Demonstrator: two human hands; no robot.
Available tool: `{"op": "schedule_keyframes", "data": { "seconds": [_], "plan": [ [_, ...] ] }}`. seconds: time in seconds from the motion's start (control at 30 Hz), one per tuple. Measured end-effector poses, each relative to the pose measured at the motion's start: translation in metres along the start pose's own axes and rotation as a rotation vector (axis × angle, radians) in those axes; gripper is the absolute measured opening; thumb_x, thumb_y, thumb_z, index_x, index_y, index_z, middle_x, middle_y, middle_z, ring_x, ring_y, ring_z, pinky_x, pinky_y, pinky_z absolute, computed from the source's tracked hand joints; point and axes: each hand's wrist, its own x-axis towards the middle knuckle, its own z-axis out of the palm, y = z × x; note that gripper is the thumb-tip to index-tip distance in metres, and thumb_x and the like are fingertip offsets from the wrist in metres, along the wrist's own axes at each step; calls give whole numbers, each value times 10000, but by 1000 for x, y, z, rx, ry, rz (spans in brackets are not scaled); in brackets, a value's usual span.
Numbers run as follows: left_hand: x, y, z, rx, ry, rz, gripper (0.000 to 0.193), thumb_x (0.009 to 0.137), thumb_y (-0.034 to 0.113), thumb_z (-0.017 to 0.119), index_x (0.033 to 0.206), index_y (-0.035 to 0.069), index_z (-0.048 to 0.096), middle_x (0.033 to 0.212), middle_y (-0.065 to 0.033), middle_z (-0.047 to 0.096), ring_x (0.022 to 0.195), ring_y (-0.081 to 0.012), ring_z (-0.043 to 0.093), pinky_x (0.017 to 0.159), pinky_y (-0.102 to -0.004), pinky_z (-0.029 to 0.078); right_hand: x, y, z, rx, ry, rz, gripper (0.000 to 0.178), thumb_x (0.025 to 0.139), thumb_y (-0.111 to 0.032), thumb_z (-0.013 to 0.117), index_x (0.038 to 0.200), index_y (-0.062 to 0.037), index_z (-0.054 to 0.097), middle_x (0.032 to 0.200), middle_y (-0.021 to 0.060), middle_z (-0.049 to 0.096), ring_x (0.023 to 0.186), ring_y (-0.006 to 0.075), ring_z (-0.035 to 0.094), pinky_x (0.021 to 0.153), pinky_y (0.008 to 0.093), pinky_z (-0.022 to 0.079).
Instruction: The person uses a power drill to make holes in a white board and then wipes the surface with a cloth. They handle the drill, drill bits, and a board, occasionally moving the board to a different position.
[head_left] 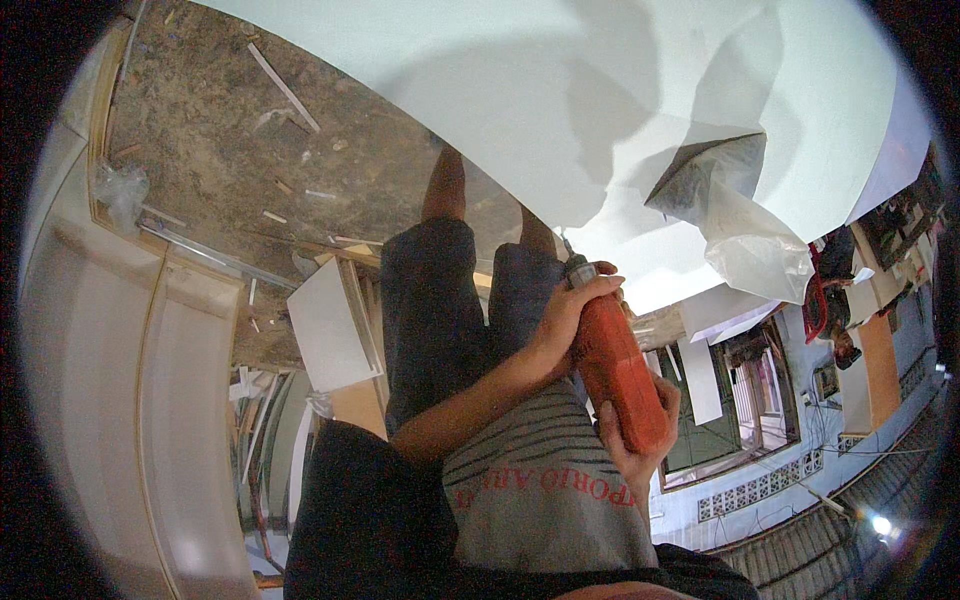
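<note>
Both my hands are closed around a red, cylindrical power tool [617, 365] with a grey collar and a thin bit at its far end; its exact kind is unclear. My left hand [565, 325] wraps the front part just behind the collar. Around the rear end, my right hand [650, 428] grips from the right side. The bit tip is at the near edge of a large white panel [480, 90]; whether it touches cannot be made out. A clear plastic bag [755, 245] lies on the panel to the right, hanging over its edge.
Offcuts and a thin white strip [284, 88] litter the dirt floor [210, 130]. Pale cabinet-like panels [110, 390] stand along the left, with a white board [328, 325] nearer my legs. At the right, a person [845, 348] is near a light-blue wall [720, 475].
</note>
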Motion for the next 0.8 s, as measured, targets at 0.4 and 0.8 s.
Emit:
{"op": "schedule_keyframes", "data": {
  "seconds": [0.4, 0.8],
  "plan": [
    [0, 6, 8, -46, 25, 16, 386, 805, 161, 650, 1112, 34, 452, 778, -81, 557, 665, -207, 609, 579, -316, 512, 6, 6, 2, -8, -2, -29, 510, 676, -139, 766, 1063, 6, 468, 995, 108, 479, 932, 216, 513, 863, 346, 417],
    [6, 6, -3, -82, -25, -44, 362, 825, 188, 637, 1104, 36, 464, 815, -101, 567, 699, -225, 618, 616, -345, 535, 12, -1, 5, -87, 8, -137, 505, 668, -161, 769, 1075, 0, 516, 1012, 140, 507, 927, 283, 534, 841, 370, 440]
  ]
}}
